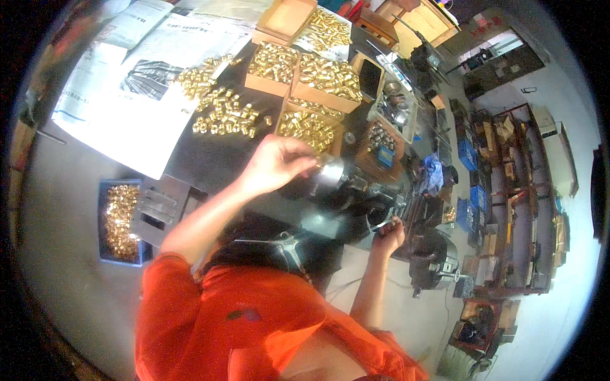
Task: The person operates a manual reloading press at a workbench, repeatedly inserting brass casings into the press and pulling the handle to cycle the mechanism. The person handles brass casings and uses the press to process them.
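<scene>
My left hand (278, 166) is at the silver round chuck (332, 171) of a small bench machine, its thumb and fingers pinched together at the chuck's face. Whatever is between those fingertips is too small and blurred to make out. At the machine's other end my right hand (389, 237) is closed on a curved metal handle (376, 226). Just beyond the left hand stands a cardboard box of small brass fittings (306, 130). Loose brass fittings (225, 115) lie in a heap on the dark bench to its left.
More cardboard boxes of brass parts (327, 76) stand farther back, beside newspaper sheets (143, 82). A blue bin of brass pieces (121, 222) sits low at left. A tray of metal parts (395, 108), a blue rag (433, 173) and shelves (518, 203) are at right.
</scene>
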### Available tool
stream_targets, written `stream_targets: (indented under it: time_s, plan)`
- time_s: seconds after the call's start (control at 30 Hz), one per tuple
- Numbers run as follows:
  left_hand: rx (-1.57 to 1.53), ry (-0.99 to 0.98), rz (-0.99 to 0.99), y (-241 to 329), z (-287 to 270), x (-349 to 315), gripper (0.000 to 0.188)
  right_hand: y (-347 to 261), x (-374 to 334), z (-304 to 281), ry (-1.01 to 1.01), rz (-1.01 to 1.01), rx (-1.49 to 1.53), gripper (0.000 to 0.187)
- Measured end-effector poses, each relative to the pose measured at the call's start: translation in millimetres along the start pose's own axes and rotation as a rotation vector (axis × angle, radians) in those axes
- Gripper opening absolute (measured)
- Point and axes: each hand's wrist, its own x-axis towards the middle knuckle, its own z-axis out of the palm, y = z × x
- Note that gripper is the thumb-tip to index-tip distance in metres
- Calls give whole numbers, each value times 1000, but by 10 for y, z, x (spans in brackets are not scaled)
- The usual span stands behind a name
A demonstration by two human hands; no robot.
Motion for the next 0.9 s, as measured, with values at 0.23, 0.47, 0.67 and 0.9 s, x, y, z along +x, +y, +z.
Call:
stream_targets:
  time_s: [0.23,0.47,0.67,0.9]
  plan:
    - [34,-49,-6,-36,-36,48,8,-314,-170,17,-49,31,16,17]
    - [225,-72,167,18,-58,45,11,-840,218,483,-286,-9,30,18]
    - [143,-22,170,-2,-5,28,12,-254,896,623,-92,25,54,17]
    - [-84,-78,24,-111,-33,32,15,332,699,98,16,148,-120,25]
